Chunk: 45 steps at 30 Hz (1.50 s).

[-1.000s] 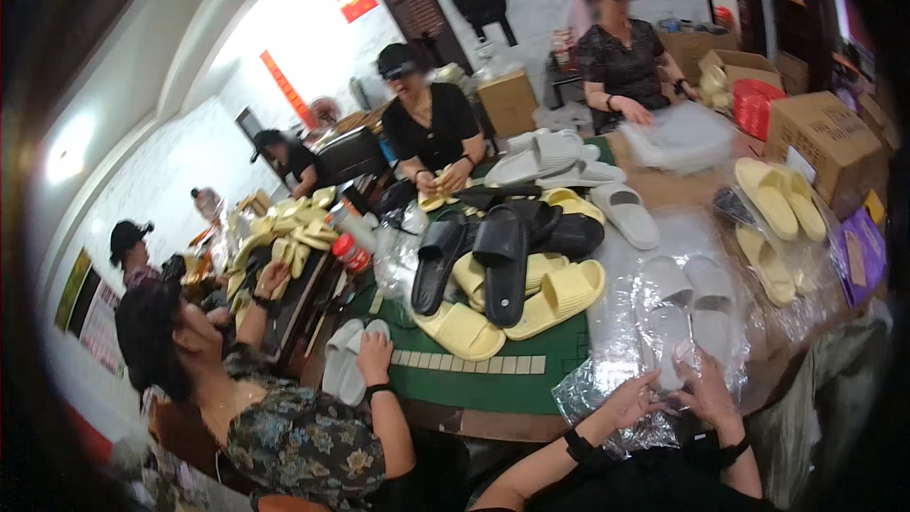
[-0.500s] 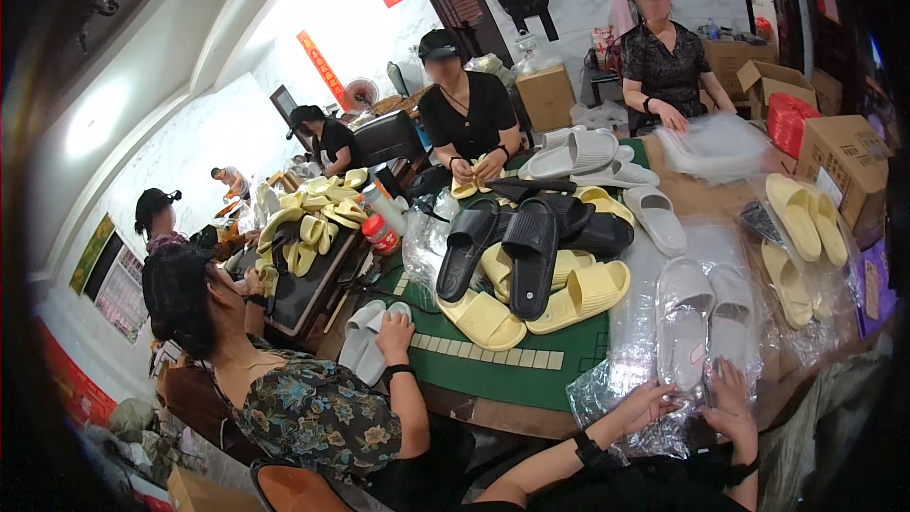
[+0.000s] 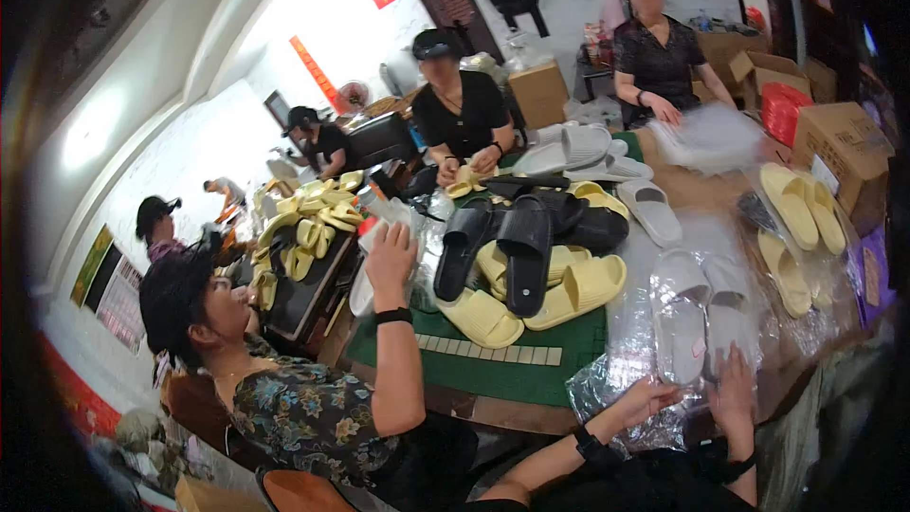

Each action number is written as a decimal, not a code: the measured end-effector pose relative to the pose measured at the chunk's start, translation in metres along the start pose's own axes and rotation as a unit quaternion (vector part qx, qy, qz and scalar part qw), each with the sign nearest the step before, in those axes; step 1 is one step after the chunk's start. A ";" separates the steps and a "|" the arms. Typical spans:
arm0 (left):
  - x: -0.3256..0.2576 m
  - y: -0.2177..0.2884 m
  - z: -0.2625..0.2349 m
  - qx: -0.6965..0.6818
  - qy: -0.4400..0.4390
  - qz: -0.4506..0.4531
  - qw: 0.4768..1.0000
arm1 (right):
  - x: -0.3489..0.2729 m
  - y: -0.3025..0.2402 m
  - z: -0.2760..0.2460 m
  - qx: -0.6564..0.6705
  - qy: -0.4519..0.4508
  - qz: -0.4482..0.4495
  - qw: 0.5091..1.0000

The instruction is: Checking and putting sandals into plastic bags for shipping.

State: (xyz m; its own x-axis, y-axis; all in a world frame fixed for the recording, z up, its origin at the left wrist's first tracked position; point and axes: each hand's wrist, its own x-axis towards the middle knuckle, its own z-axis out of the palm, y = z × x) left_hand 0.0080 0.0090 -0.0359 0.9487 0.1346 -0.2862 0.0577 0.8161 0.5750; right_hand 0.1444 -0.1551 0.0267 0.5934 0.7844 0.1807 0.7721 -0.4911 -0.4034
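A pair of grey slippers lies side by side in clear plastic at the near right of the table: a left grey slipper [image 3: 681, 322] and a right grey slipper [image 3: 730, 308]. At the heel of the left one, my left hand [image 3: 649, 400] has its fingers closed on the edge of the clear plastic bag [image 3: 654, 431]. My right hand [image 3: 732, 389] rests against the heel of the right slipper, fingers stretched forward and apart. Glare on the plastic blurs where its edge runs.
Black slippers [image 3: 526, 256] and yellow slippers [image 3: 578, 294] are heaped at mid-table. Bagged yellow slippers [image 3: 787, 204] lie to the right, before a cardboard box [image 3: 844, 161]. A co-worker [image 3: 303, 389] sits close at left; others work across the table, one with plastic bags [image 3: 711, 139].
The co-worker at left has lifted grey slippers off the table, raising an arm. My hands stay at the grey slippers' heels, my right fingers slightly farther forward. The view has shifted slightly.
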 end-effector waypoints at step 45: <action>0.077 -0.100 0.239 0.714 -0.449 0.459 0.280 | -0.084 -0.010 -0.262 0.245 0.728 -0.013 0.640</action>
State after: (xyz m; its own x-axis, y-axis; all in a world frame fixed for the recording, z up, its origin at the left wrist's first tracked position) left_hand 0.1496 -0.1962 0.0678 0.4265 -0.7986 0.4247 -0.8808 -0.4734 -0.0057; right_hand 0.1466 -0.3148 0.2504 0.4398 -0.5709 0.6933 0.8334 -0.0282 -0.5519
